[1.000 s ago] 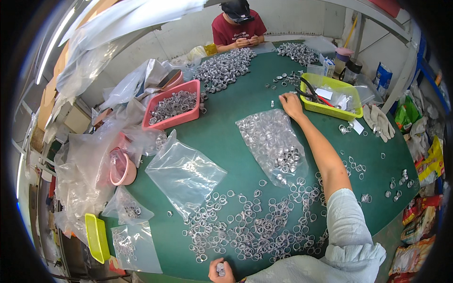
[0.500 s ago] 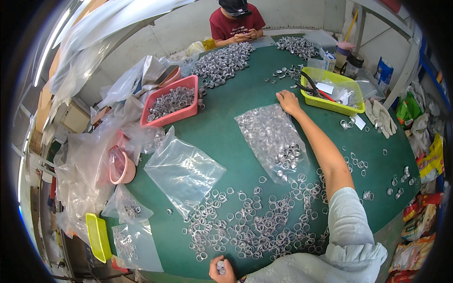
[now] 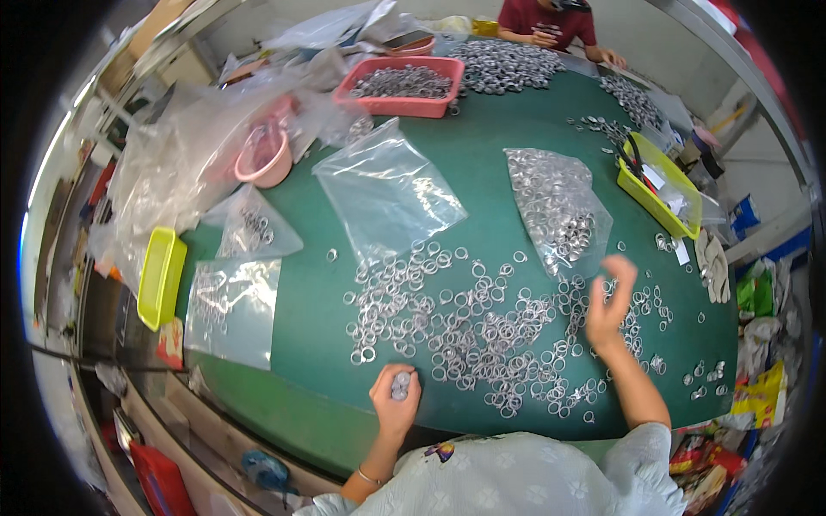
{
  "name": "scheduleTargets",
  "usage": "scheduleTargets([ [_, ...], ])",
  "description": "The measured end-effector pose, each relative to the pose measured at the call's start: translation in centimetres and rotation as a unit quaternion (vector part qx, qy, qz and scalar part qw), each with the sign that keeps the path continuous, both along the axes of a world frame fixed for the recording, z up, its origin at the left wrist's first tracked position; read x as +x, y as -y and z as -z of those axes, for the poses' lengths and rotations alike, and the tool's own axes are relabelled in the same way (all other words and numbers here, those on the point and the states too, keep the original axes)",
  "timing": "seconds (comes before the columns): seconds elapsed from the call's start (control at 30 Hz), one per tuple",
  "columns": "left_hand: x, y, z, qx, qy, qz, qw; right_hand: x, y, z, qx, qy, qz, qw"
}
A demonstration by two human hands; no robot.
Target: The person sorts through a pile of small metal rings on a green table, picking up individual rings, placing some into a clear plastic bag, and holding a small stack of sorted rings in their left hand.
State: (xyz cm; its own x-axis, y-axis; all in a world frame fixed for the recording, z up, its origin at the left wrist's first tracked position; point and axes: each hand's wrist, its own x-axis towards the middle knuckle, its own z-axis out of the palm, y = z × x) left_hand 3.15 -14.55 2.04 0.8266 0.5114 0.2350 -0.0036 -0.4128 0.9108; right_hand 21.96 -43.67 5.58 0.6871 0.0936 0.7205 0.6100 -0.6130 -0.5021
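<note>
My left hand (image 3: 393, 408) is closed around a small stack of silvery metal rings (image 3: 400, 384) at the near edge of the green table. Over the right side of the loose metal rings (image 3: 490, 335), my right hand (image 3: 613, 303) is raised, slightly blurred, thumb and fingers apart with nothing between them. Just beyond it lies a clear plastic bag (image 3: 555, 202) filled with similar rings. Left of that bag, a flat clear bag (image 3: 387, 198) rests with its near corner by the scattered rings.
A pink tray (image 3: 370, 105) of rings stands at the back, near a large heap (image 3: 508, 64). To the right is a yellow-green basket (image 3: 658, 202) with black-handled pliers. A pink bucket (image 3: 271, 172) and a yellow-green bin (image 3: 157, 288) stand left. A co-worker (image 3: 559, 26) sits opposite.
My right hand has left the far end of the ring-filled bag and come back toward me, over the loose rings. My left hand still holds its rings. The view has shifted.
</note>
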Motion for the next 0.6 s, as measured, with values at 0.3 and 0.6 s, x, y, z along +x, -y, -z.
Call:
scheduleTargets([
  [0.3, -0.9, -0.3, 1.0, -0.082, 0.05, -0.034, 0.995, -5.4, -14.5, 0.3, -0.255, -0.148, -0.389, 0.873],
  [0.6, -1.4, -0.5, 2.3, -0.186, 0.079, -0.07, 0.977, -3.7, -22.1, 3.7, -0.298, -0.102, -0.325, 0.891],
])
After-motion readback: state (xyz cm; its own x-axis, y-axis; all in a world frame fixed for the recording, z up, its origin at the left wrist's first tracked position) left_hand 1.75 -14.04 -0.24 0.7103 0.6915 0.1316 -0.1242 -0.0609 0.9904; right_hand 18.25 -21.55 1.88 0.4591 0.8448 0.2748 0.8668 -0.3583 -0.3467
